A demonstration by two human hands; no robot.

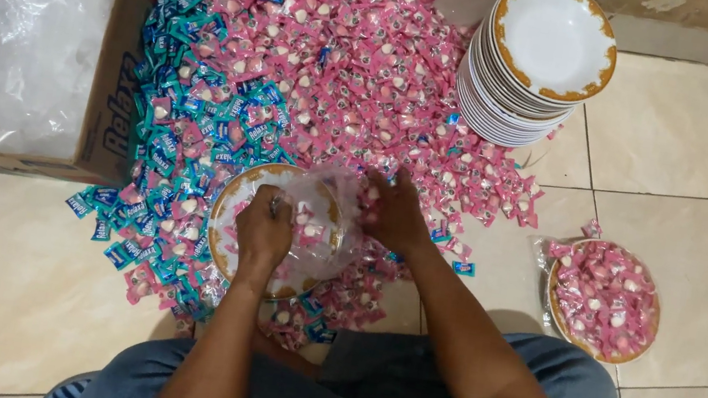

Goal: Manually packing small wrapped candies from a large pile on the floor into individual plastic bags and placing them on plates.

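I sit on a tiled floor before a wide heap of wrapped candies (347, 65), pink ones in the middle and blue ones (167, 151) along the left. A white plate with a gold rim (225, 207) lies on the heap in front of me. A clear plastic bag (322, 222) holding a few pink candies rests over it. My left hand (263, 232) is closed on the bag's left edge above the plate. My right hand (394, 215) grips the bag's right edge, beside the pink candies.
A stack of white gold-rimmed plates (537, 62) stands at the back right. A plate of pink candies wrapped in clear plastic (603, 300) sits on the floor at right. A cardboard box (110, 94) with crumpled clear plastic (14, 13) stands at left.
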